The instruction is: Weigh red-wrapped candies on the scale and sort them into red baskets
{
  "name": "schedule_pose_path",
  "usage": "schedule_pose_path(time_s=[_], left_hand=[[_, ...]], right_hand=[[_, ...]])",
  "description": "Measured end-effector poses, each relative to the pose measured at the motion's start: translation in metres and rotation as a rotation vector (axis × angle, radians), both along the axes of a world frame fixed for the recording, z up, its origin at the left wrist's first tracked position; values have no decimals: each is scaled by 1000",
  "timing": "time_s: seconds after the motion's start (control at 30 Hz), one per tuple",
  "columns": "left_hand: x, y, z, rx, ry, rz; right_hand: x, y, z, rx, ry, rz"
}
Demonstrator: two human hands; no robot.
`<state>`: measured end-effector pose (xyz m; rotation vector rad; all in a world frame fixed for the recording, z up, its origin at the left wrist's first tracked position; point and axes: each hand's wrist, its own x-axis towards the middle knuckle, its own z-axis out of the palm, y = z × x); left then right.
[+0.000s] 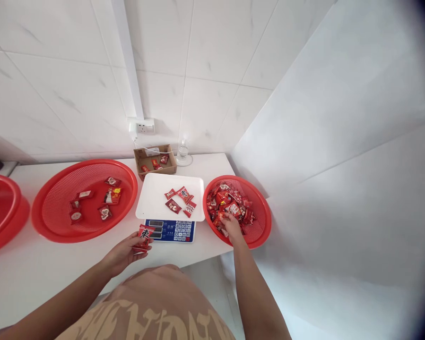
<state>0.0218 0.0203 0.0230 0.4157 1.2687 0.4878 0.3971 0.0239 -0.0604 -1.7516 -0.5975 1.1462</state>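
Working at a white worktop [212,163], pinching a red packet [145,232] between the fingers of the left hand [127,252], with the thumb lying on top and a bold black character showing on the wrapper. Holding it up at the front left corner of a scale [169,231], partly covering the blue panel from view.

Reaching at the same moment with the right hand [231,226] into a round red basket [266,210] just right of the scale. Bending the fingers down into the near left part of a pile of small wrapped packets [235,196], touching the pile but leaving it impossible to tell whether gripping any one of them.

Displaying a loose cluster of packets [173,206] on the right half of the scale's white tray [153,193], some touching one another. Having to the left a wider red basket [38,215] with several packets [105,212] lying spread over its bottom, and beyond it another red basket [21,208], cut off by the picture's edge.

Facing, behind the tray, an open cardboard box [164,172] with a few more packets inside, a clear glass object [183,150] standing beside it, and a white tiled wall [212,52] bearing a socket [145,126]. Wearing a tan top [155,288] with pale lettering.
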Motion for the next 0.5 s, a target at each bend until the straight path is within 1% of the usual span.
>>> schedule_pose_path(time_s=[0.07, 0.13, 0.2, 0.27, 0.3, 0.37, 0.43, 0.5], left_hand=[[0, -1, 1, -12, 2, 2], [2, 0, 2, -17, -7, -1], [4, 0, 2, -14, -20, -10], [7, 1, 3, -8, -23, -13], [7, 1, 3, -5, -23, -12], [7, 1, 4, 0, -22, -4], [5, 0, 4, 0, -23, 10], [0, -2, 2, -9, -18, 39]], right_hand=[[-9, 6, 13, 24, 41, -12], [-25, 16, 27, 64, 96, 20], [-47, 28, 41, 121, 154, 120], [-68, 39, 53, 173, 156, 251], [-77, 44, 57, 190, 124, 301], [-87, 48, 62, 200, -15, 349], [-88, 46, 61, 187, -223, 354], [-81, 35, 55, 168, -436, 348]])
